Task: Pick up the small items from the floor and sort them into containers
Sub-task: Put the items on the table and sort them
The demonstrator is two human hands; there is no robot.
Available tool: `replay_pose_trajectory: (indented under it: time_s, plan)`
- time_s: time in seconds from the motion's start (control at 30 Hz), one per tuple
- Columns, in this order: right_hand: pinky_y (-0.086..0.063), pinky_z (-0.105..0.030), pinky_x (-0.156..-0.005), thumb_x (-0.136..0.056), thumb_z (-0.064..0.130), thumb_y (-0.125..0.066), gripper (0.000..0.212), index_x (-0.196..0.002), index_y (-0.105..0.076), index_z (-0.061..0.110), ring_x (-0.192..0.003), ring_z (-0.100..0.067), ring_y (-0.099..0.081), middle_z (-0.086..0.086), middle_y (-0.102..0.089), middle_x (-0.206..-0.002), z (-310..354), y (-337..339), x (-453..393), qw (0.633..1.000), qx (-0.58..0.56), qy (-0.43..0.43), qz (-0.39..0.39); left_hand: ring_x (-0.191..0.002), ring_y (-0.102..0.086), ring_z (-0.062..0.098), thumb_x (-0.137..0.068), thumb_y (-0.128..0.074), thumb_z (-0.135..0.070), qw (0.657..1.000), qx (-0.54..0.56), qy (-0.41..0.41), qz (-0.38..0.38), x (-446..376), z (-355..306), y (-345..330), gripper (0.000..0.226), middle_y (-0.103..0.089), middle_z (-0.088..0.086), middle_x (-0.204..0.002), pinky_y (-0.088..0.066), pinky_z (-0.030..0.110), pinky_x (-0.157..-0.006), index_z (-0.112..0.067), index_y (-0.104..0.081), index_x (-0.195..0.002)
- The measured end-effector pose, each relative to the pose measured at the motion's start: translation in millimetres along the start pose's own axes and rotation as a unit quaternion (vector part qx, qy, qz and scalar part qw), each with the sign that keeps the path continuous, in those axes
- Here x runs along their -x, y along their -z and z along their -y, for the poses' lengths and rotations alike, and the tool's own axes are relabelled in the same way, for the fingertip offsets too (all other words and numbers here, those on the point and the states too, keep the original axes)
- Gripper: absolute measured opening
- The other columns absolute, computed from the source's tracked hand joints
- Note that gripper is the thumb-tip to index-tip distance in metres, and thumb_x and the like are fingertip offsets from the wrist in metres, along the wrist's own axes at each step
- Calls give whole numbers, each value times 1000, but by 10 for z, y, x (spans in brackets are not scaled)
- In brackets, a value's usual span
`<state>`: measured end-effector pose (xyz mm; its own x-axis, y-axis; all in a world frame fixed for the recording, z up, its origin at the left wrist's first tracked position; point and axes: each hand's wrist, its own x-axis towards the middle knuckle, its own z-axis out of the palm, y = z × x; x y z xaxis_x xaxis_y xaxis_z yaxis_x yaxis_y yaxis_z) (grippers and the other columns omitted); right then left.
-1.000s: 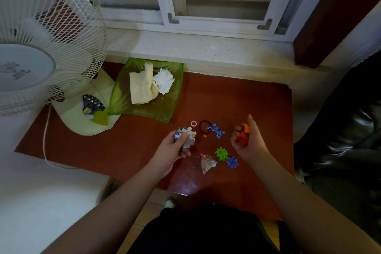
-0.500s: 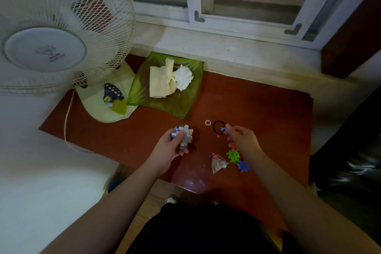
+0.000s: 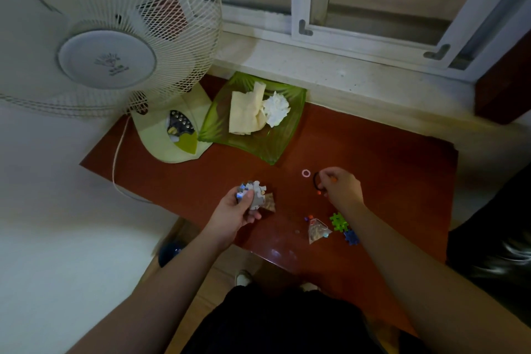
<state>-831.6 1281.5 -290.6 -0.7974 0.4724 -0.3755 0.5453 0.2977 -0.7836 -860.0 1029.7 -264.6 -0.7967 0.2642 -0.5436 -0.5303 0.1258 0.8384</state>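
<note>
Left hand [image 3: 234, 211] grip is clamped on a bunch of grey and blue jigsaw pieces [image 3: 253, 194], held just above the red-brown tabletop [image 3: 388, 158]. Right hand [image 3: 342, 188] is curled, fingers together, over a black hair tie [image 3: 316, 181]; whether it grips the tie cannot be told. A pink ring [image 3: 306, 173] lies at 9 o'clock of that hand. At its 6 o'clock lie a green connector [image 3: 338, 221], a blue connector [image 3: 351, 237] and a clear triangular packet [image 3: 316, 231]. A green dish [image 3: 284, 144] holds crumpled paper at 12 o'clock.
</note>
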Motion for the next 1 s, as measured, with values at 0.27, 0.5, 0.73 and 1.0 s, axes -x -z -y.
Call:
replay_pose_trajectory:
  time_s: [0.27, 0.5, 0.73, 1.0]
  plan:
    - [-57, -34, -69, -91, 37, -58, 12, -85, -67, 33, -56, -5, -64, 9, -68, -63, 3, -258, 96, 993, 69, 62, 67, -63, -60, 14, -101, -47, -25, 1000, 25, 7, -11, 76, 37, 116, 21, -69, 5, -84, -48, 25, -61, -13, -56, -117]
    - [-57, -34, -64, -90, 39, -63, 12, -90, -69, 29, -58, -10, -66, 9, -68, -62, 75, -432, 184, 980, 115, 121, 107, -60, -60, 15, -99, -51, -26, 997, 68, 31, -34, 120, 51, 164, 17, -70, 8, -88, -49, 23, -58, -17, -58, -111]
    - [-52, -29, -60, -91, 37, -62, 9, -87, -68, 31, -56, -3, -61, 7, -70, -64, 163, -553, 169, 975, 141, 121, 124, -58, -62, 13, -98, -53, -28, 996, 57, 48, -52, 131, 44, 276, 22, -69, 5, -87, -48, 21, -56, -15, -57, -116]
    - [-49, -30, -60, -93, 38, -56, 15, -93, -68, 29, -65, -7, -62, 8, -69, -69, 227, -711, 247, 974, 163, 112, 107, -63, -62, 13, -96, -55, -31, 997, 31, 56, -49, 82, 97, 568, 29, -71, 10, -98, -48, 25, -58, -15, -57, -121]
